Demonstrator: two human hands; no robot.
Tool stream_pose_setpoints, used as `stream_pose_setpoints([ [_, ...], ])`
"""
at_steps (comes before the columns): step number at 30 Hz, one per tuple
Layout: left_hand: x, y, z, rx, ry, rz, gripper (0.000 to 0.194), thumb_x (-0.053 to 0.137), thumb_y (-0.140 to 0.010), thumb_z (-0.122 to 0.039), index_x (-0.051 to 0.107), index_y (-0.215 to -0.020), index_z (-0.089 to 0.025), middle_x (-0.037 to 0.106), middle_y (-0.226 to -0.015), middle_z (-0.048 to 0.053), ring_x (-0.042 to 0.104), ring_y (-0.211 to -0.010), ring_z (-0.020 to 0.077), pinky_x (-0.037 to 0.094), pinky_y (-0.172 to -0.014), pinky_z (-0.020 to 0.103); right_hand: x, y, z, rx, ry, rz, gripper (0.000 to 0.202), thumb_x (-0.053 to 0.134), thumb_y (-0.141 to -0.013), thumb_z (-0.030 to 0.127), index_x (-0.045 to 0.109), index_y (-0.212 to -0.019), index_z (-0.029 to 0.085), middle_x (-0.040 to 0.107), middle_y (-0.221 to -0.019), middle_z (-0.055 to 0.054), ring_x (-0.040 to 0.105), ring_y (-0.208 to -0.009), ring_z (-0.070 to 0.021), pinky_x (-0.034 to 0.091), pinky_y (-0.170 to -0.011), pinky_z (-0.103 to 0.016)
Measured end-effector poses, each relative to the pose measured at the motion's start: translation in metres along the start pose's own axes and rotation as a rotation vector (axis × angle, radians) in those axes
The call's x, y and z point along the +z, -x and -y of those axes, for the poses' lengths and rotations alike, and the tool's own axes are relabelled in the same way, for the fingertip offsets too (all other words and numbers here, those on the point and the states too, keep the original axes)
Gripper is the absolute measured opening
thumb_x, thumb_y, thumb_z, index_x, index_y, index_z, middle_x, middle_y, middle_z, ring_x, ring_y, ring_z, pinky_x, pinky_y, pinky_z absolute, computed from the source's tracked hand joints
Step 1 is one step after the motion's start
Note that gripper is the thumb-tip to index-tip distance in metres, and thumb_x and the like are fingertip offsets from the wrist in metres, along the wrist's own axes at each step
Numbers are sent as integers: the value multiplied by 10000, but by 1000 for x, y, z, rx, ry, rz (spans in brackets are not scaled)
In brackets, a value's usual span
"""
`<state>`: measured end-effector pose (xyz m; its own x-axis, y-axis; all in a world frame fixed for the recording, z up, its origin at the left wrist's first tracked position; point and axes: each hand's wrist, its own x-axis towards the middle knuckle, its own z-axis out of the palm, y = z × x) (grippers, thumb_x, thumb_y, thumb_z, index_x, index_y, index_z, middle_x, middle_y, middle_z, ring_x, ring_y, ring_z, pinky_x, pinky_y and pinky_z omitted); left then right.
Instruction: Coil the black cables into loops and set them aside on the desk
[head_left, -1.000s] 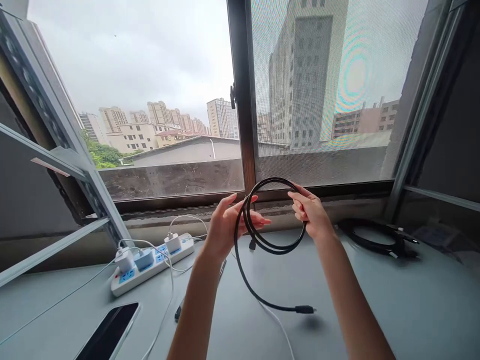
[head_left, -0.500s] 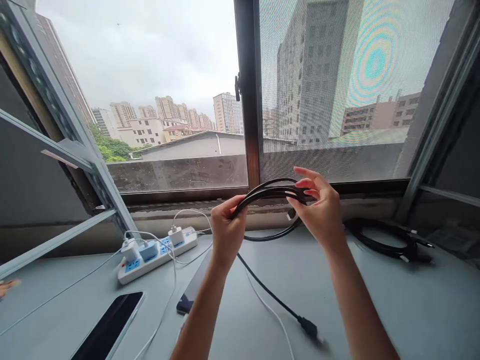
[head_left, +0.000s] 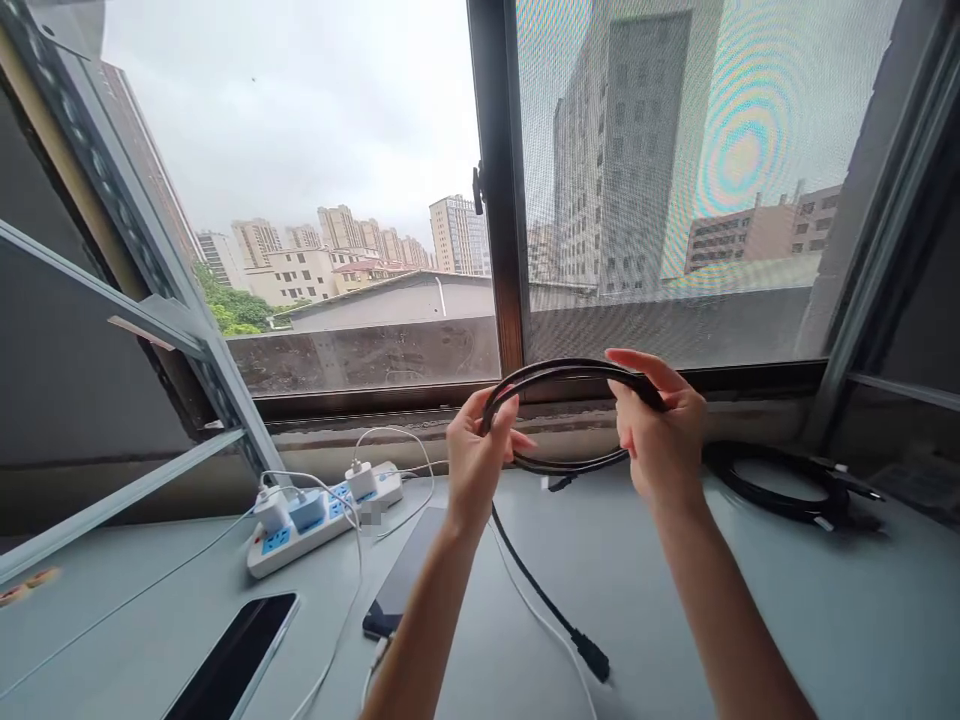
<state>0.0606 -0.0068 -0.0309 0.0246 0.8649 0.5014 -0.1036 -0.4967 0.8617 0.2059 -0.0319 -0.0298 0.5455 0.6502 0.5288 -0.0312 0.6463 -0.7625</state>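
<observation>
A black cable (head_left: 562, 368) is looped into a coil and held up over the table between my two hands. My left hand (head_left: 478, 450) grips the coil's left side with thumb and fingers. On the right side, my right hand (head_left: 660, 430) is closed around the loops. One cable end with a black plug (head_left: 591, 655) hangs down toward the table below my left hand. The other end's connector (head_left: 559, 484) shows under the lower loop. Part of the coil is hidden behind my fingers.
A white power strip (head_left: 326, 520) with chargers plugged in lies at left. Phones rest on the table, one at front left (head_left: 236, 655) and one beside my left forearm (head_left: 409, 565). Another coiled black cable (head_left: 780, 490) lies at right. A window (head_left: 375, 350) stands behind.
My right hand has closed around the coil from a looser hold, and both hands have shifted slightly right. The coil is spread wider. The hanging plug has swung a little left.
</observation>
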Motion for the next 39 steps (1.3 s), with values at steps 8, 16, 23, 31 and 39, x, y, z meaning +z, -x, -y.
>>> stream_pose_setpoints([
  [8,-11,-12,10,-97,116,-39,622,678,-707,-589,252,-468,-204,200,-399,-85,204,-314,45,141,-341,208,-14,-13,-11,-131,470,222,277,656,-745,389,681,-953,209,590,-571,32,550,-472,-115,462,-502,-252],
  [16,-1,6,-1,266,-273,-9,484,597,-806,-412,369,-464,-157,223,-486,-48,190,-461,63,146,-436,231,-6,3,5,-227,520,501,324,657,-753,279,676,-1076,261,641,-650,47,550,-515,-83,452,-498,-195],
  [23,-2,-2,16,25,-351,98,400,522,-828,-413,470,-509,-178,514,-445,-2,511,-439,129,361,-462,211,-25,12,36,-122,253,436,185,643,-800,243,744,-954,257,431,-439,81,302,-348,-18,217,-297,-131],
  [31,-2,2,18,-511,-334,746,614,374,-885,-612,658,-604,-146,673,-623,125,672,-706,235,513,-611,281,-7,35,45,-223,82,-26,219,678,-757,167,760,-914,297,366,-401,92,283,-308,-18,166,-259,-151],
  [39,3,5,29,-507,131,611,471,611,-836,-476,597,-1213,-195,705,-869,82,673,-872,255,520,-819,381,1,50,41,-421,50,10,241,673,-757,110,750,-903,285,466,-428,81,324,-297,-27,237,-277,-185],
])
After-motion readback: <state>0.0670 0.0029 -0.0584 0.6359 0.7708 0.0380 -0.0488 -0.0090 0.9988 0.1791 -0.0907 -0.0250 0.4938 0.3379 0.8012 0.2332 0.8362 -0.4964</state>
